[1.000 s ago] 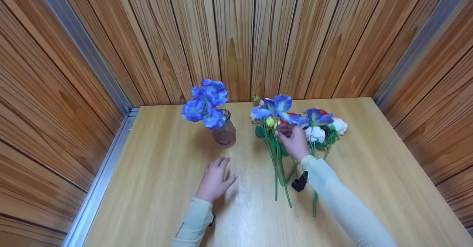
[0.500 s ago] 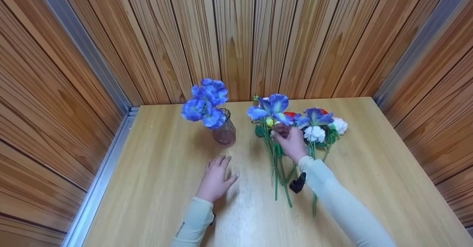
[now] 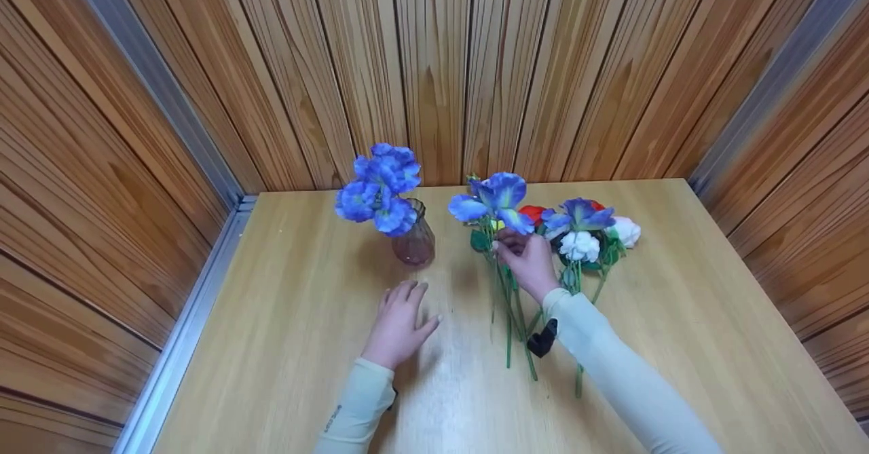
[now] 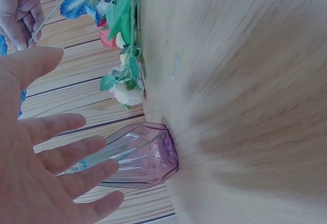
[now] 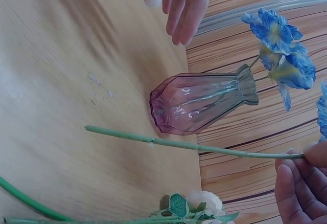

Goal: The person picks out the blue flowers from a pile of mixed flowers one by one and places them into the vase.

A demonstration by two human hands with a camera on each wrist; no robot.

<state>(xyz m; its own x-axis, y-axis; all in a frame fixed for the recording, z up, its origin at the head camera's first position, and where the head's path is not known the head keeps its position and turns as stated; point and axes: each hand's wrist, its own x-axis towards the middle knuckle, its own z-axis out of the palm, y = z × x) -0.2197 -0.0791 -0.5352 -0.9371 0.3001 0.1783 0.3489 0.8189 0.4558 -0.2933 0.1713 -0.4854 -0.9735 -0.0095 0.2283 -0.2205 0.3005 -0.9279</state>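
Observation:
My right hand [image 3: 529,260] pinches the green stem [image 5: 194,146] of a blue iris [image 3: 502,193] between thumb and fingers. The bloom is raised above the other flowers, and the stem's lower end hangs off the table in the right wrist view. A pinkish ribbed glass vase [image 3: 414,243] stands upright at the back, left of that iris. Blue flowers [image 3: 380,186] lean leftward out of its mouth. My left hand [image 3: 397,328] holds nothing; its fingers are spread, in front of the vase and apart from it.
Right of the vase lies a pile of artificial flowers, with a red bloom [image 3: 531,214], another blue iris [image 3: 587,214], a white bloom [image 3: 580,246] and a pale pink one [image 3: 626,231]. Their stems point toward the front. Wood-panelled walls [image 3: 434,74] enclose the table [image 3: 271,345].
My right hand has shifted slightly left, carrying the iris away from the pile. The left hand has edged slightly forward; the vase stays put.

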